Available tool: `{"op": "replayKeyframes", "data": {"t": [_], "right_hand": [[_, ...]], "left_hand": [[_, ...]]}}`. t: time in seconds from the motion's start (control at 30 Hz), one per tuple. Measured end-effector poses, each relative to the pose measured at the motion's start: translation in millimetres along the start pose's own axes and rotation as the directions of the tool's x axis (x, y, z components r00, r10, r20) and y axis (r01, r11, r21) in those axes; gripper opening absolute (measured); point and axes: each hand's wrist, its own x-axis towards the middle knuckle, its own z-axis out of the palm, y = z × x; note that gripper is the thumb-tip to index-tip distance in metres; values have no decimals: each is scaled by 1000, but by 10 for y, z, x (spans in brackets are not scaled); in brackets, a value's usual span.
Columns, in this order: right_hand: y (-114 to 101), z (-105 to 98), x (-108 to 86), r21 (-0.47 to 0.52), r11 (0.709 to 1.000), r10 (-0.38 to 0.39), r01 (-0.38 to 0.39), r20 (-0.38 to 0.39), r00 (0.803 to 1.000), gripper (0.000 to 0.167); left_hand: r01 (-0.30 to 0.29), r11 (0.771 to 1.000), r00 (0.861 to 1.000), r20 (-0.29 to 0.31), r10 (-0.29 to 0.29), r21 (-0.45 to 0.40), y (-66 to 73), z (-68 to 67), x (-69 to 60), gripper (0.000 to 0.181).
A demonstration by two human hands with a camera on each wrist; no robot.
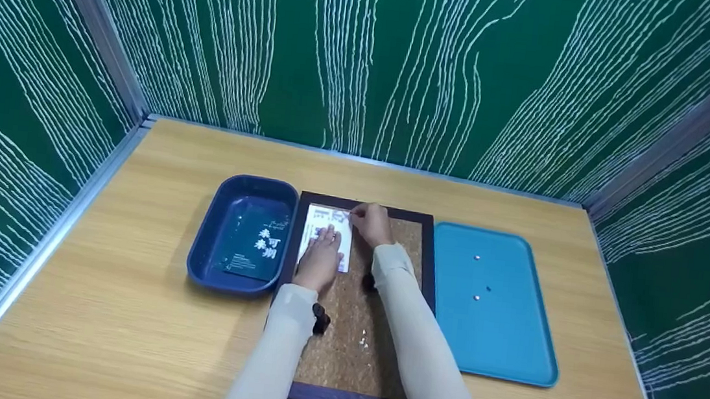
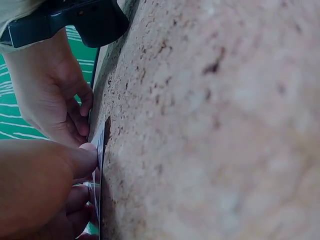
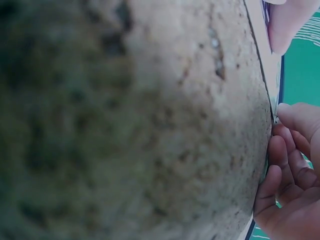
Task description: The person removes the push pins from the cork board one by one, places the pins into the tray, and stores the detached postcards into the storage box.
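A white card with purple print (image 1: 343, 250) lies against the upper left of a dark-framed cork board (image 1: 339, 367). My left hand (image 1: 321, 263) rests on the card with its fingers extended, pressing it to the cork. At the card's upper right corner is my right hand (image 1: 373, 225). Its thumb and forefinger (image 3: 297, 117) pinch a pushpin, mostly hidden by the fingertips, where the card edge meets the cork. The other fingers of that hand are bent close to the board. The left wrist view shows the left thumb (image 2: 82, 161) on the card's edge.
Left of the board stands a navy basin (image 1: 205, 263) holding a dark green printed booklet (image 1: 253, 242). To its right lies a blue tray (image 1: 497, 343) with a few small pins (image 1: 476, 297). Several tiny white pieces (image 1: 363, 339) sit on the lower cork.
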Motion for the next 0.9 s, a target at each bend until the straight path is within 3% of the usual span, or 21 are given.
{"op": "replayKeyframes", "data": {"t": [0.3,0.9], "right_hand": [[18,7,-4,5,1000,-19,19,-12,1000,14],[22,-48,-14,41,999,29,-30,8,1000,14]], "left_hand": [[5,998,1000,3,-5,60,42,-37,-33,48],[3,998,1000,10,-4,57,26,-35,-38,49]]}}
